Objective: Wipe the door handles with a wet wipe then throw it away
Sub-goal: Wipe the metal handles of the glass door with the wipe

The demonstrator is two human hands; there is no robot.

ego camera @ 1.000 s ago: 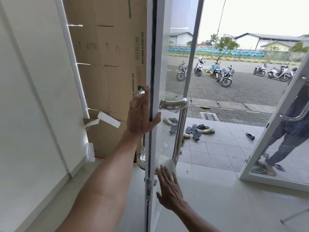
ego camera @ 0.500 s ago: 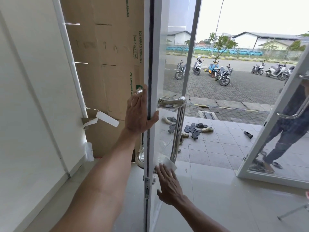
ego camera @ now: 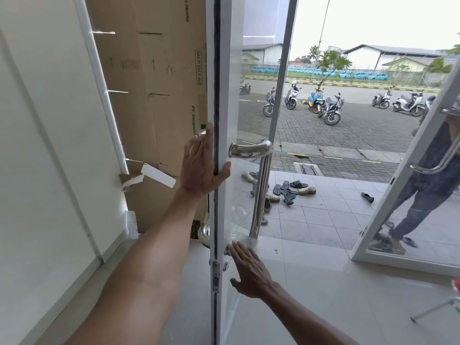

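The right hand's fingers (ego camera: 239, 250) lie straight and flat, pressing the wet wipe (ego camera: 249, 241) against the foot of the chrome pull handle (ego camera: 261, 190), where the bar meets the glass. Nothing is curled round the wipe, so pressure alone seems to hold it there. That is the first risk: if the right hand (ego camera: 250, 268) lifts or slides too fast, the damp sheet could peel away and drop to the tiled floor (ego camera: 323, 295). A flat hand also reaches only the near face of the round bar, so its back may go unwiped.

The left hand (ego camera: 200, 168) clasps the edge of the glass door (ego camera: 232, 95). Its thumb (ego camera: 222, 170) is on the outer side and its fingers on the inner side, beside the matching inside handle (ego camera: 204, 232). The door stands open. A hard push through the wipe could swing it toward the cardboard boxes (ego camera: 154, 83) just behind it, and a slack grip could let the edge shift against the fingers.

Neither the inside handle nor the second door's handle (ego camera: 423, 169), off to the right, is being wiped now, so stopping here would likely leave the job short. No bin is in view, so the wipe will probably have to be carried elsewhere to be thrown away.
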